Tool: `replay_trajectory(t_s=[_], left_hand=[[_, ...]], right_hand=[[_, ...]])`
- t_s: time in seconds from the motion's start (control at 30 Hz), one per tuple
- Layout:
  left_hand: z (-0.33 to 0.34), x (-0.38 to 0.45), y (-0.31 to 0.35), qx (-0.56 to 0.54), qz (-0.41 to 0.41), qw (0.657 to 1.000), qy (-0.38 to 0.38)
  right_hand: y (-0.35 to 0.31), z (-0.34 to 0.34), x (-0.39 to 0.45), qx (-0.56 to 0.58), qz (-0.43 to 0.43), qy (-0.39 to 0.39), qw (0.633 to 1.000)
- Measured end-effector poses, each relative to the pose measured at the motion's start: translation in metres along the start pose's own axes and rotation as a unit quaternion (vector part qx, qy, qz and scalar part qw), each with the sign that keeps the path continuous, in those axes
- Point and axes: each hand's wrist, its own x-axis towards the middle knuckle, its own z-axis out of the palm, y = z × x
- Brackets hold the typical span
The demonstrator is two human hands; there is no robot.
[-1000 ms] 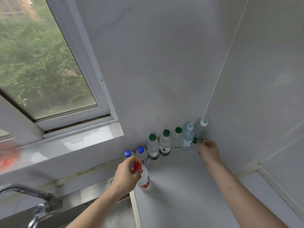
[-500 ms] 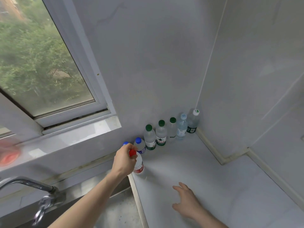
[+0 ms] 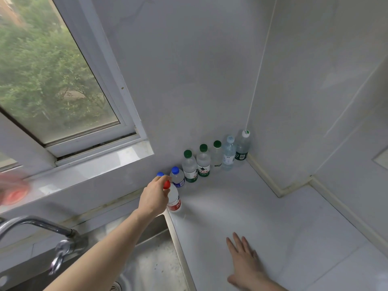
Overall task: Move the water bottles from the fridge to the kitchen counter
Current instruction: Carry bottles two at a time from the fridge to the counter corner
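Holding the red-capped bottle [image 3: 174, 199] near its top at the frame's middle, the left hand [image 3: 154, 198] stands it on the counter [image 3: 241, 206]. It looks full, heavy, smooth. The right hand [image 3: 244, 259] lies flat, fingers spread.

Two bare arms enter the view from the bottom edge, with no sleeve showing on either one up to where the picture cuts them off. The left arm [image 3: 100, 250] is in view along the whole forearm, long and slender, narrowing to a slim wrist. The right arm [image 3: 270, 285] shows only a short stretch above the wrist. The left hand [image 3: 154, 197] and the right hand [image 3: 244, 263] carry no glove, ring, watch or bracelet on any part that can be seen. The fingers [image 3: 237, 242] of the right hand are slim, and their nails are too small to make out.
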Motion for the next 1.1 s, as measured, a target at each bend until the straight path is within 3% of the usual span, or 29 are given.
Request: replay_trajectory(t_s=[0.2, 0.43, 0.6, 0.83, 0.97, 1.1], left_hand=[[-0.002, -0.012, -0.01, 0.109, 0.045, 0.993, 0.006], [-0.013, -0.001, -0.014, 0.115, 0.016, 0.993, 0.028], [-0.013, 0.008, -0.012, 0.107, 0.03, 0.993, 0.028], [-0.019, -0.009, -0.01, 0.087, 0.041, 0.995, -0.01], [-0.027, -0.059, 0.007, 0.06, 0.107, 0.992, -0.018], [-0.027, -0.141, 0.033, -0.018, 0.265, 0.956, -0.126]], right_hand=[[-0.001, 0.018, -0.006, 0.011, 0.009, 0.005, 1.0], [0.002, 0.031, -0.001, 0.032, 0.01, 0.021, 0.999], [0.0, 0.025, -0.011, 0.128, 0.011, 0.001, 0.992], [-0.015, 0.025, -0.077, 0.229, 0.025, 0.112, 0.967], [-0.035, 0.03, -0.126, 0.244, 0.028, 0.17, 0.954], [-0.049, 0.04, -0.177, 0.262, 0.044, 0.216, 0.939]])
